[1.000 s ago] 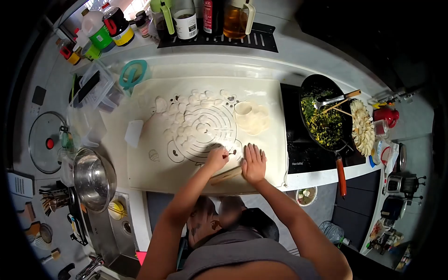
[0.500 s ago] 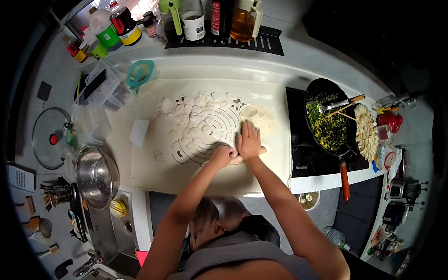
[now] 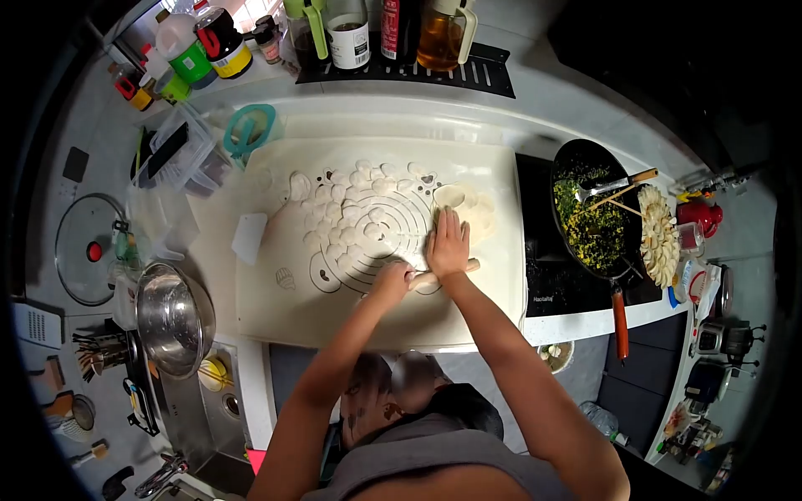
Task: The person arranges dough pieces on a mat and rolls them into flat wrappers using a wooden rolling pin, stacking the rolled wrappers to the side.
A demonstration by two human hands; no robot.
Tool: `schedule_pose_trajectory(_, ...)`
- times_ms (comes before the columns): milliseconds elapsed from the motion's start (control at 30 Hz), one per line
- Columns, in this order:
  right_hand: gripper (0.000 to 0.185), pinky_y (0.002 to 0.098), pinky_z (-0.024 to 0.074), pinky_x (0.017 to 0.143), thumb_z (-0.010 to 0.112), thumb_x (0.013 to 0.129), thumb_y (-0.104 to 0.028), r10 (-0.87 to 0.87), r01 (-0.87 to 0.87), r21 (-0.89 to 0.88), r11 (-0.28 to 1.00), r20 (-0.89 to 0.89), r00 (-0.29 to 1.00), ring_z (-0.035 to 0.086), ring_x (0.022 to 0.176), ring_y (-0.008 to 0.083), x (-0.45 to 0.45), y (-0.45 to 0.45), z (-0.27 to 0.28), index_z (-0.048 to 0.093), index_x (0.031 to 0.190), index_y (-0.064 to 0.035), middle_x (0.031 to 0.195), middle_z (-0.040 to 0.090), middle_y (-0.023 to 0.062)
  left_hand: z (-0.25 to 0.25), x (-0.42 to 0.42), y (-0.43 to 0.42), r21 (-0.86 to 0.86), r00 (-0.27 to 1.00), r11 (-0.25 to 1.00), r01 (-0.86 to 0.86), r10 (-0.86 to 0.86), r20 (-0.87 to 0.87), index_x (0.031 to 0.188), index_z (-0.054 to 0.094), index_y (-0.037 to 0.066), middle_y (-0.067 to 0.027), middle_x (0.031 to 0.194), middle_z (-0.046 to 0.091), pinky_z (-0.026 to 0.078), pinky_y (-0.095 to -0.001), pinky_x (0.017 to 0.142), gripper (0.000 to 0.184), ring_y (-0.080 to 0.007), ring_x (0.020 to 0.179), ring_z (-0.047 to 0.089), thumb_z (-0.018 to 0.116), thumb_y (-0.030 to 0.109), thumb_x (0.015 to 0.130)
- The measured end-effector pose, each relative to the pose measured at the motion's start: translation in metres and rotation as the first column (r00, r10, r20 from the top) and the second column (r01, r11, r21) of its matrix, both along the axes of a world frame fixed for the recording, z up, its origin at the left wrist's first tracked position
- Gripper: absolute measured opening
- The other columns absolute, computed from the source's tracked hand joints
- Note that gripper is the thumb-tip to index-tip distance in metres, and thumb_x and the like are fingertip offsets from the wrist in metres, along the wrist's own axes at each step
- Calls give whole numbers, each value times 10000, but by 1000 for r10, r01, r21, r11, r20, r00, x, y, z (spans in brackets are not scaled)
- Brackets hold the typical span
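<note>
A wooden rolling pin (image 3: 423, 281) lies on the pale dough mat (image 3: 276, 321), its far end sticking out to the right. My right hand (image 3: 449, 245) rests flat across the pin with fingers stretched out. My left hand (image 3: 391, 284) is closed beside the pin's left part, its fingers pinching the edge of a pale dough wrapper (image 3: 415, 272) that is mostly hidden. Small flattened dough pieces (image 3: 338, 221) are scattered over the middle of the mat. Beyond my right hand, rolled round wrappers (image 3: 474, 213) lie overlapping in a pile.
To the right, a pan (image 3: 591, 221) with green and yellow filling stands on the black cooktop (image 3: 543, 292), beside a plate of shaped dumplings (image 3: 660, 242). A white scraper (image 3: 249, 239) and a steel bowl (image 3: 174, 317) are on the left. Bottles (image 3: 180, 50) line the back.
My right hand has slid slightly forward, and more of the rolling pin shows between my hands. My left hand has shifted slightly left. The whole view has tilted a little.
</note>
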State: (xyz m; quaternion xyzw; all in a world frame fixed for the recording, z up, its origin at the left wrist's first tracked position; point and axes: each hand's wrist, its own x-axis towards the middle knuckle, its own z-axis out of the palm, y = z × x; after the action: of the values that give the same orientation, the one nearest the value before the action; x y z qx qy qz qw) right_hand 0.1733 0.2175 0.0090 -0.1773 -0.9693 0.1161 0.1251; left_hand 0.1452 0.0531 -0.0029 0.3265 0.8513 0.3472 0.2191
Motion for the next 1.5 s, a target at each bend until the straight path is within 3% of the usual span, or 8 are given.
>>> schedule_pose_trajectory(200,556,510,199,1112,427,914,-227,-5,7,-52,999,42,999,314,1352,307,51,-12,5,304,1403,8,1439,359,184,13,-5,11,-114,988,981,154,-156,-5,887,688,49,-158,870,662,487,-418,736,145,-333,821,625,645,153,795)
schedule_pose_trajectory(367,675,524,197,1106,498,809,-210,50,-45,-42,998,127,991,318,1341,341,111,-15,7,290,1411,12,1456,336,180,9,6,5,39,986,998,-59,52,159,839,660,27,-158,877,667,499,-410,747,131,-326,841,634,674,121,750)
schedule_pose_trajectory(767,582,502,219,1106,452,886,-205,49,-52,-37,998,-78,996,347,1318,345,-17,-4,-4,299,1399,24,1426,360,208,18,-9,8,0,994,997,-77,76,83,818,689,51,-153,809,652,477,-441,722,101,-337,795,616,651,129,766)
schedule_pose_trajectory(867,566,508,219,1104,443,894,-203,3,-8,-87,996,-64,998,352,1314,347,24,-13,10,307,1391,32,1418,369,212,7,-9,11,25,994,994,111,-110,-20,813,684,43,-162,800,650,479,-430,710,103,-332,789,617,655,129,765)
schedule_pose_trajectory(1100,618,539,233,1079,467,841,-180,97,-92,-78,993,64,993,355,1317,343,124,-20,12,305,1402,23,1430,359,210,13,8,-1,7,973,998,-65,62,224,910,662,17,-149,880,670,497,-376,742,178,-317,844,633,659,161,806)
schedule_pose_trajectory(1200,627,550,226,1080,468,834,-177,124,-122,-43,992,47,991,340,1326,352,85,-17,15,301,1400,38,1435,356,206,7,15,-7,76,992,994,-73,65,107,864,679,45,-170,831,655,492,-409,727,142,-324,811,628,658,164,789)
schedule_pose_trajectory(1333,628,535,195,1106,451,854,-194,121,-121,-13,993,-3,993,297,1352,353,39,-9,2,273,1403,54,1454,322,209,5,6,-4,-78,999,997,9,-12,-41,878,698,61,-161,839,657,486,-437,738,147,-340,820,620,636,158,786)
schedule_pose_trajectory(1500,601,493,170,1127,413,915,-253,-12,12,-21,1000,21,1000,265,1366,344,-6,-4,-4,255,1406,56,1466,296,211,2,-11,8,-28,1000,999,-17,17,2,849,691,55,-142,851,664,487,-414,737,146,-320,838,625,663,183,784)
